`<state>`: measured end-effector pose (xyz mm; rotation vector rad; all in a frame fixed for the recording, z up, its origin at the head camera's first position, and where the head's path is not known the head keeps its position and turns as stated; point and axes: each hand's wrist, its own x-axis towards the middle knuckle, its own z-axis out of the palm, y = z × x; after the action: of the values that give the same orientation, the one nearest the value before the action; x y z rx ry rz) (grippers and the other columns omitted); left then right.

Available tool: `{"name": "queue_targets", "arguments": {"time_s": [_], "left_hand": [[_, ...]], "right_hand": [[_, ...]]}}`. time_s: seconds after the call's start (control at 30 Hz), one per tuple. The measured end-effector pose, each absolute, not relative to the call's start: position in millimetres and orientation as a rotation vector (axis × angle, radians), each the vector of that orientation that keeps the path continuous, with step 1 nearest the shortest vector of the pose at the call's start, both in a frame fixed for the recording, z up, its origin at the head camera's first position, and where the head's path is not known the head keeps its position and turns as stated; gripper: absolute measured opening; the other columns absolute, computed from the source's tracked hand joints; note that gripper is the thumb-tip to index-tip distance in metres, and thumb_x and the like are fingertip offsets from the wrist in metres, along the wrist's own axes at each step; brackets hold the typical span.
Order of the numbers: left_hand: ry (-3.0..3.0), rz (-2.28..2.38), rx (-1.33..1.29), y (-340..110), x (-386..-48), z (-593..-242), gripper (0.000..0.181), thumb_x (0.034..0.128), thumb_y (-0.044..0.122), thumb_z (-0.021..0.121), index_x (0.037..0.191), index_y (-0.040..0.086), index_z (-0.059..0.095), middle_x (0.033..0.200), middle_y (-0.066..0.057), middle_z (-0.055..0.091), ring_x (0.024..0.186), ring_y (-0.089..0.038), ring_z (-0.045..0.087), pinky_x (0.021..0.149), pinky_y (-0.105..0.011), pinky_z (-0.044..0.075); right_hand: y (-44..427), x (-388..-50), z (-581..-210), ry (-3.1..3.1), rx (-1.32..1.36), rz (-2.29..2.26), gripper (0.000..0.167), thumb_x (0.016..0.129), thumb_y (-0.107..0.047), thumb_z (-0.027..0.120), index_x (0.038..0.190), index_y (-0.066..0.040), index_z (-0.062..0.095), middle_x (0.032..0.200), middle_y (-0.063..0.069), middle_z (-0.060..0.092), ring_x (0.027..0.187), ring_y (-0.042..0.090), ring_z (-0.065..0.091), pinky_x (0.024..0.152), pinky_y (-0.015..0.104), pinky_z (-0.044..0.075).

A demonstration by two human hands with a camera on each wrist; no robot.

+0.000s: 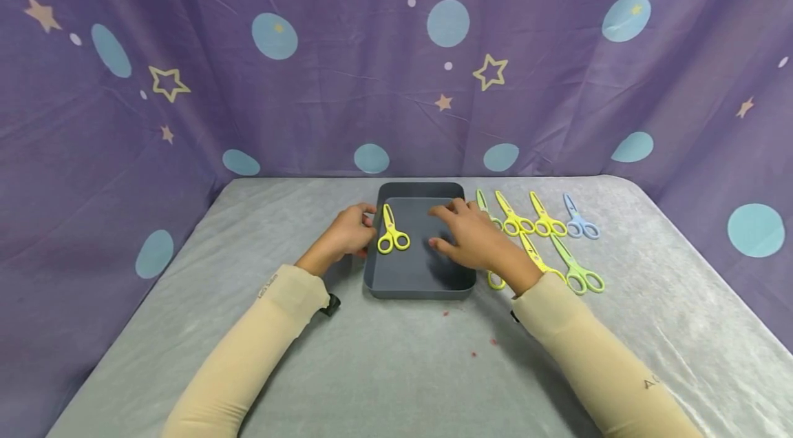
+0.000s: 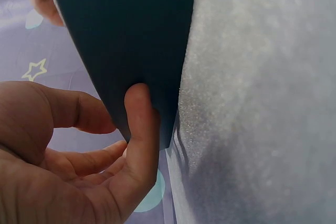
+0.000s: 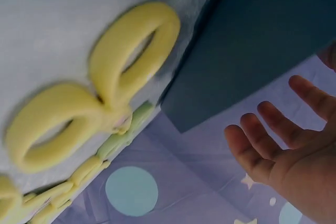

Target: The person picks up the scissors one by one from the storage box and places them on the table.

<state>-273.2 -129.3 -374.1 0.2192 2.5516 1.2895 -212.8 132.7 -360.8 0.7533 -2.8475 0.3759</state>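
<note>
A dark grey rectangular tray (image 1: 421, 293) sits on the table, with one pair of yellow scissors (image 1: 389, 221) lying along its left side. My left hand (image 1: 350, 230) holds the tray by its left wall. In the left wrist view one finger presses the outer wall (image 2: 126, 40) and others meet the rim. Over the tray's right half hovers my right hand (image 1: 471, 235), fingers spread and slightly bent, with nothing in them. Right of the tray lie several yellow scissors (image 1: 539, 214), green scissors (image 1: 568, 259) and blue scissors (image 1: 573, 214); my right hand and forearm partly cover some.
A pale grey cloth covers the table (image 1: 279, 217). Behind and beside it hangs a purple curtain (image 1: 372, 107) with stars and blue ovals. Yellow scissor handles (image 3: 134, 51) lie close to the tray's right wall in the right wrist view.
</note>
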Motion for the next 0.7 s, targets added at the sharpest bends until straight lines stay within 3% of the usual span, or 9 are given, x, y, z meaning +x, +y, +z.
{"name": "queue_targets", "arguments": {"time_s": [0.3, 0.7], "left_hand": [[2.54, 1.288, 0.233, -129, -272, -374, 0.057, 0.0973, 0.001, 0.053, 0.153, 0.004, 0.042, 0.119, -0.014, 0.05, 0.075, -0.021, 0.058, 0.059, -0.041, 0.063], [2.551, 1.286, 0.238, -130, -273, -375, 0.056, 0.0975, 0.002, 0.054, 0.153, 0.005, 0.042, 0.123, -0.016, 0.052, 0.08, -0.026, 0.064, 0.059, -0.04, 0.063]], "right_hand": [[110, -229, -370, -2.887, 0.876, 0.282, 0.061, 0.099, -0.045, 0.066, 0.152, -0.018, 0.051, 0.144, 0.02, 0.051, 0.126, 0.044, 0.05, 0.098, 0.062, 0.048], [93, -242, -378, -3.119, 1.012, 0.18, 0.073, 0.1, -0.056, 0.058, 0.163, -0.027, 0.032, 0.166, 0.015, 0.027, 0.148, 0.047, 0.027, 0.114, 0.07, 0.029]]}}
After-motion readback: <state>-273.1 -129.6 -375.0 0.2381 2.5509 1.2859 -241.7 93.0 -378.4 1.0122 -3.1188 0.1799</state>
